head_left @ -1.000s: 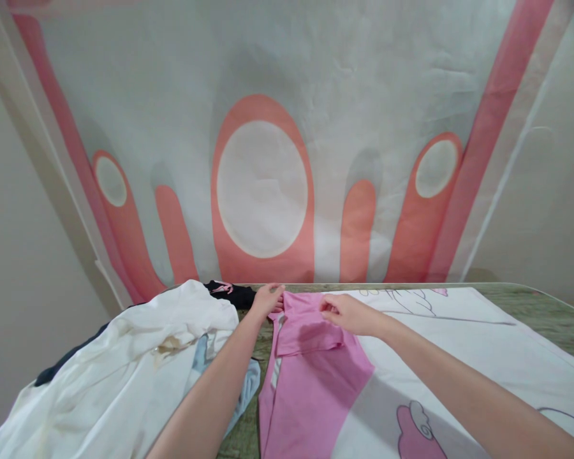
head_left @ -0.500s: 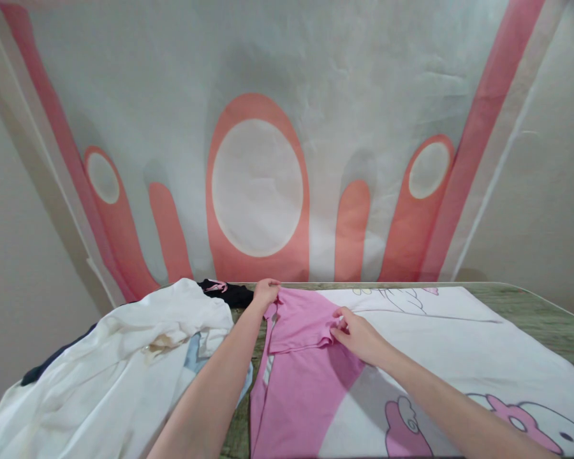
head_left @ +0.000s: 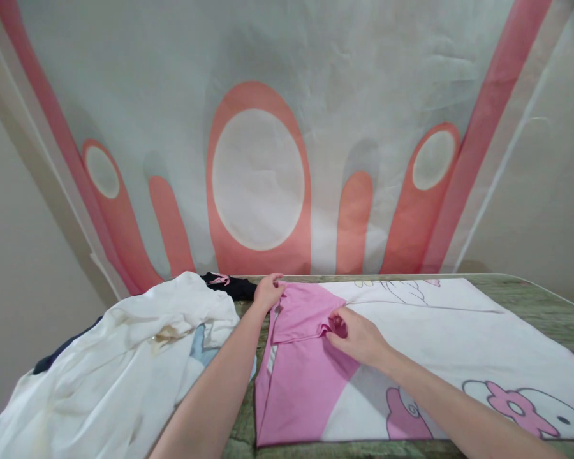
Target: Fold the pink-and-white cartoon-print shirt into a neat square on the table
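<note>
A white and pink T-shirt (head_left: 435,357) with cartoon prints lies spread flat on the table, its pink part toward the left. One pink sleeve (head_left: 299,312) is laid back over the pink shoulder area. My right hand (head_left: 358,335) pinches the sleeve's hem between thumb and fingers. At the far left corner of the pink cloth, my left hand (head_left: 269,292) has its fingers closed on the fabric; the fingertips are partly hidden.
A heap of white clothes (head_left: 119,357) lies to the left, with a light blue piece (head_left: 201,344) showing in it. Behind it is a black garment (head_left: 239,288) with a pink print. The wood-grain table (head_left: 521,293) ends at a wall with a coral-patterned hanging (head_left: 258,261).
My right hand has shifted slightly left along the sleeve hem, which is bunched a little more in the fingers. The view has tilted down slightly, showing the shirt's near edge.
</note>
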### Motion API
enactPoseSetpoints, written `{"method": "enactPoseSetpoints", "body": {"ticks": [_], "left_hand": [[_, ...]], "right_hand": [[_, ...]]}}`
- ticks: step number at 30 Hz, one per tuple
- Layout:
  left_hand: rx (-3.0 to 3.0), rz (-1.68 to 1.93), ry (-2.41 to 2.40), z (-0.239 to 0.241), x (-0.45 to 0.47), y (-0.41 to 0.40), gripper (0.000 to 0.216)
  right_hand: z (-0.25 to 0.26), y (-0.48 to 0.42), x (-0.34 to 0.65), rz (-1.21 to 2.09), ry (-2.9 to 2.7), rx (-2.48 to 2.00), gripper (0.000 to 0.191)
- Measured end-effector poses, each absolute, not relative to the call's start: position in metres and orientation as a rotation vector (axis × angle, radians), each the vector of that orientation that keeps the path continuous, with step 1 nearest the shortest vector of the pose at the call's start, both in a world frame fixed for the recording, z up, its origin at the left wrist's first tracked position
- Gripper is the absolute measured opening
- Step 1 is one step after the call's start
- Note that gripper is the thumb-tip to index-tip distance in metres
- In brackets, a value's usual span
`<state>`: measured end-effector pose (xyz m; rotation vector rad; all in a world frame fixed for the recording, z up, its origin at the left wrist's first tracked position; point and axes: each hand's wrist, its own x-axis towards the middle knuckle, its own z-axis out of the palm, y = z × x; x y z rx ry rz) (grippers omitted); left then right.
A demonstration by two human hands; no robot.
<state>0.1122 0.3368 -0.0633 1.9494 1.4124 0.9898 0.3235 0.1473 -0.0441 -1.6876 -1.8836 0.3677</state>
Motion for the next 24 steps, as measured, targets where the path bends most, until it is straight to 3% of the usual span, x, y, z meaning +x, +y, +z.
{"method": "enactPoseSetpoints", "body": {"ticks": [14, 24], "left_hand": [[2.265, 1.078, 1.355, -0.067, 0.109, 0.333, 0.033], [2.266, 1.096, 1.444, -0.064, 0.109, 0.331, 0.033]], "right_hand": [[-0.024, 0.14, 0.342, 0.209, -2.087, -1.64, 0.03], [-0.03, 0.134, 0.339, 0.198, -2.233, -1.746, 0.026]]}}
